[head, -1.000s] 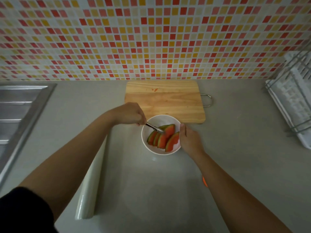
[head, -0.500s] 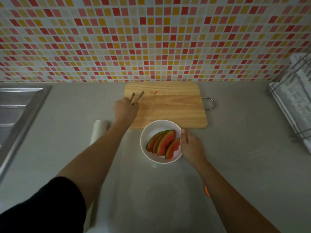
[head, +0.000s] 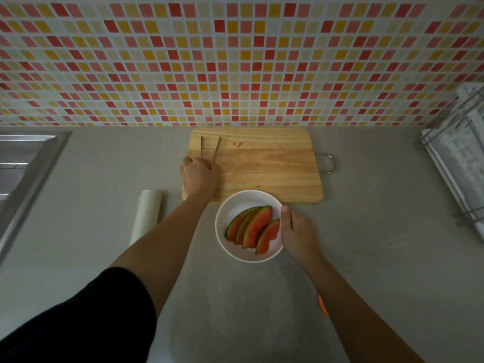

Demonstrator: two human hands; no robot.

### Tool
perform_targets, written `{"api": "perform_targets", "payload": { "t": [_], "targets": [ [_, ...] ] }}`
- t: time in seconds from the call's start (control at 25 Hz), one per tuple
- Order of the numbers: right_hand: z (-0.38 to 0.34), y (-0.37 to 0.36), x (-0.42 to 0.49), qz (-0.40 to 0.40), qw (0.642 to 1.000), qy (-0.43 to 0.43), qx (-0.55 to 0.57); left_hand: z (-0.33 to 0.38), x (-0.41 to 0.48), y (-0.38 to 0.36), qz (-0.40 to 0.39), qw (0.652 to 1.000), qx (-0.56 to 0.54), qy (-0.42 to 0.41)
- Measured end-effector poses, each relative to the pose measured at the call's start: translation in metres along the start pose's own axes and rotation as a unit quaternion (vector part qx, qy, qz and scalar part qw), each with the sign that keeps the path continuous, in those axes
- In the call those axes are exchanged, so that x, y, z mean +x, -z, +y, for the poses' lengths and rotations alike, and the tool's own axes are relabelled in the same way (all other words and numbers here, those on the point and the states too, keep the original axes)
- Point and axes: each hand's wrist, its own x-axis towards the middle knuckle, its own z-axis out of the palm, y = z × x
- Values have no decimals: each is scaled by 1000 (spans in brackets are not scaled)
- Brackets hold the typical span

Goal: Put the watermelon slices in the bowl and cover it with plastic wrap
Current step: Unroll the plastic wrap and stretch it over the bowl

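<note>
No readable text, label, brand, number or sign anywhere in view. Mosaic wall tiles (head: 235, 61): plain colour squares, no lettering. Cutting board (head: 262, 166): bare wood, no stamp visible. Bowl (head: 230, 210): plain white, unmarked. Plastic wrap roll (head: 146, 216): no print visible. White rack (head: 455, 158) at right edge: faint grid-like pattern, too blurred to tell if lettering.
</note>
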Motion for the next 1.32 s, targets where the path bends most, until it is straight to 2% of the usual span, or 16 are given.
{"api": "perform_targets", "payload": {
  "t": [0.12,0.2,0.28,0.32,0.4,0.48,0.56,0.64,1.0,1.2,1.24,1.32],
  "targets": [
    [0,1,1,-1,1000,-5,9,5,-3,7,-8,1000,5,21],
    [1,1,1,-1,1000,-10,11,6,-12,19,22,999,-23,12],
    [0,1,1,-4,1000,-13,9,2,-33,33,44,994,-90,-51],
    [0,1,2,-9,1000,-17,8,-3,-48,38,31,991,-102,-82],
    [-2,2,2,-20,999,-27,8,-17,-81,43,-9,991,-72,-109],
    [-3,2,-2,-25,999,-30,4,-28,-106,46,-64,992,-59,-90],
    [-2,3,-11,-21,999,-28,-3,-35,-120,49,-111,988,-94,-56],
    [-2,3,-25,-14,1000,-20,-8,-42,-130,54,-123,984,-118,-45],
    [4,2,-60,-15,1000,7,-2,-60,-168,65,-119,982,-132,-57],
    [8,1,-55,-5,999,23,-22,-100,-132,114,63,993,-98,-11],
    [8,0,-55,-2,999,27,-27,-118,-122,124,57,996,-63,6],
    [8,-1,-55,4,999,33,-31,-148,-111,134,-32,998,-11,47]
  ]
}}
